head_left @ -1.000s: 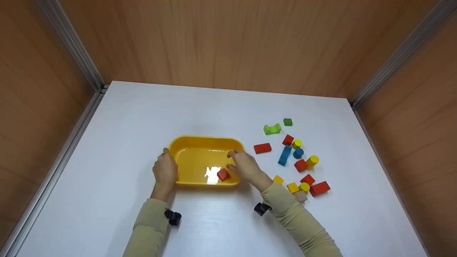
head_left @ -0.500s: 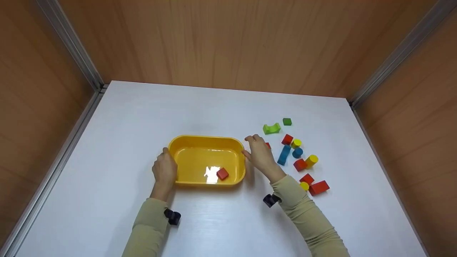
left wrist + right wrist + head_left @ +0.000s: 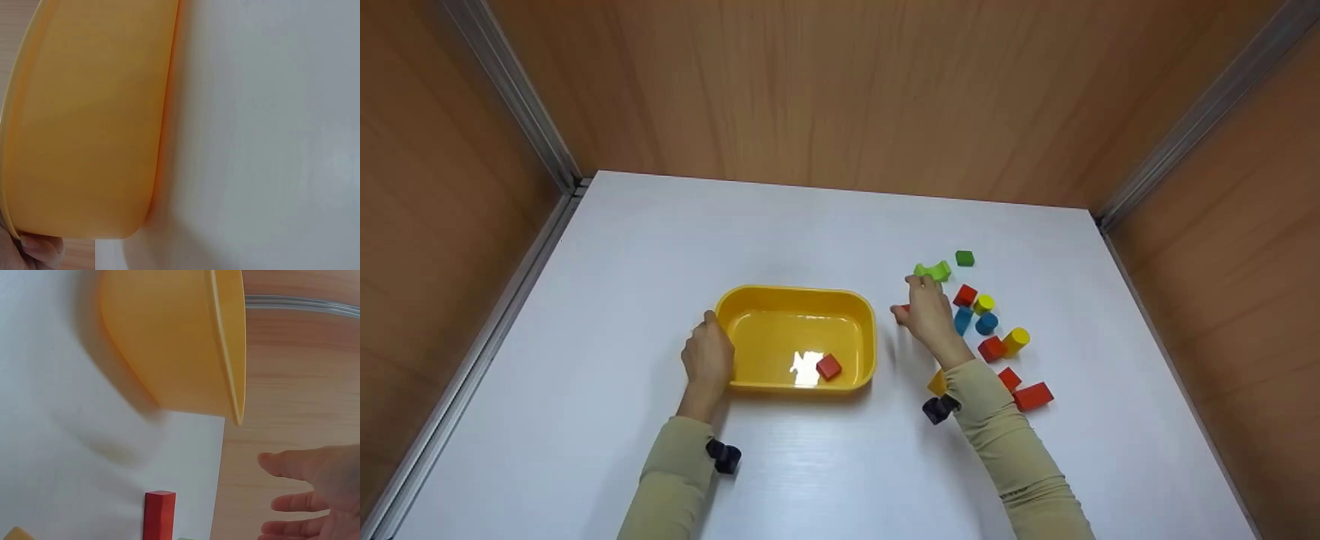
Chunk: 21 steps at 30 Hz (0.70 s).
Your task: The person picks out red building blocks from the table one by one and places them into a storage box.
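Gripping a glossy, round-cornered yellow tray (image 3: 769, 337) at its rim (image 3: 799, 289) — the left hand (image 3: 709, 360); the right hand (image 3: 928, 315) — fingers (image 3: 299, 502) apart.

White tabletop (image 3: 810, 232), yellow tray (image 3: 776, 337), coloured blocks (image 3: 987, 324) scattered beside it

White table (image 3: 810, 232), smooth-topped, enclosed on three visible sides. Back wall (image 3: 840, 90), left wall (image 3: 420, 247) and right wall (image 3: 1230, 277): wood-grain panels. Grey metal strips (image 3: 514, 90) line both rear corners; another strip (image 3: 465, 367) follows the left wall's foot. Soft shadows and faint sheen noted on tabletop.
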Each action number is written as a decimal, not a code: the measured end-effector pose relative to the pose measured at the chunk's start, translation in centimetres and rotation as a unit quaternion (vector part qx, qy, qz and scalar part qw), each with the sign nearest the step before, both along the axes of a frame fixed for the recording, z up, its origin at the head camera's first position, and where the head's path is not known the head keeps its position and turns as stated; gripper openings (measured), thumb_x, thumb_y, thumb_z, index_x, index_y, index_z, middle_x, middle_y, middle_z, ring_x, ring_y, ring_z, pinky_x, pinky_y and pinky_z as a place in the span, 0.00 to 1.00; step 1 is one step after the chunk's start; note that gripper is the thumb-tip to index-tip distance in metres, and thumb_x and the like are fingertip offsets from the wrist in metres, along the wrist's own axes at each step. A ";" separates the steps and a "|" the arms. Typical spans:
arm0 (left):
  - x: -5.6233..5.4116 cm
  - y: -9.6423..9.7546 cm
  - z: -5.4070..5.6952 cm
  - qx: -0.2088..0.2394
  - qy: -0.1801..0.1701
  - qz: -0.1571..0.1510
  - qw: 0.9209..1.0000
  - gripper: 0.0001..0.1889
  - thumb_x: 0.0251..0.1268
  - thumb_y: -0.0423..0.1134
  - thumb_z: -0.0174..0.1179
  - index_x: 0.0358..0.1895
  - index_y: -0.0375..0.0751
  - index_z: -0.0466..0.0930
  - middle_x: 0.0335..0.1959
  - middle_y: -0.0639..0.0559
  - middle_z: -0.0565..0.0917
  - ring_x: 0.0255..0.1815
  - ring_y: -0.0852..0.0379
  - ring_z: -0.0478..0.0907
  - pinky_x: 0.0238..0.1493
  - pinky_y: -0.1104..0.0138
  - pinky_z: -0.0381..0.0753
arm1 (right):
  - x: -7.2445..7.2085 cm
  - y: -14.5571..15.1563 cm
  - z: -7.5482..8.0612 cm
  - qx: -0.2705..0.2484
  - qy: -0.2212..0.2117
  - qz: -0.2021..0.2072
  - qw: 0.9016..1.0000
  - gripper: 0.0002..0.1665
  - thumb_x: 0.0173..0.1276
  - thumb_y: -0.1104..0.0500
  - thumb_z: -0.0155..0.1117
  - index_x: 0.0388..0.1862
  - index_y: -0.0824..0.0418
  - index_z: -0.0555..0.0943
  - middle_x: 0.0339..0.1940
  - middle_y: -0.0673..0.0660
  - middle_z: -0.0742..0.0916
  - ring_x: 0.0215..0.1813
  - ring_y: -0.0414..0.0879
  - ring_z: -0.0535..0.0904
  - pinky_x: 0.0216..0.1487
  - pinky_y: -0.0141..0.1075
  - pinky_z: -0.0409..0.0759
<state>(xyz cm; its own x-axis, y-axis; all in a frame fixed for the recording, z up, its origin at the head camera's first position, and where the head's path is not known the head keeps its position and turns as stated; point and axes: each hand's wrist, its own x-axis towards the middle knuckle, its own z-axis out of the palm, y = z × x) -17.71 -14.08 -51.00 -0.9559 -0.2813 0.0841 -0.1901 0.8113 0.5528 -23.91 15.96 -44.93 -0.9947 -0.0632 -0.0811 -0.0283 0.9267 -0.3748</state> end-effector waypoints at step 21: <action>-0.2 0.1 -0.1 -0.002 -0.013 0.009 1.000 0.12 0.63 0.27 0.44 0.48 0.23 0.65 0.32 0.31 0.77 0.29 0.39 0.78 0.25 0.54 0.76 | -2.5 1.0 -3.6 0.002 -0.109 -0.049 0.993 0.44 0.58 0.51 0.61 0.69 0.60 0.52 0.70 0.61 0.51 0.67 0.58 0.50 0.63 0.50 0.50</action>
<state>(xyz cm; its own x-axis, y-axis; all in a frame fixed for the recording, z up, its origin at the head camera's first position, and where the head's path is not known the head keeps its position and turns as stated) -17.89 -13.98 -51.07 -0.9527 -0.2977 0.0612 -0.2181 0.8101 0.5441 -26.43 16.97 -48.55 -0.9550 0.0344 -0.2945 0.1437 0.9226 -0.3581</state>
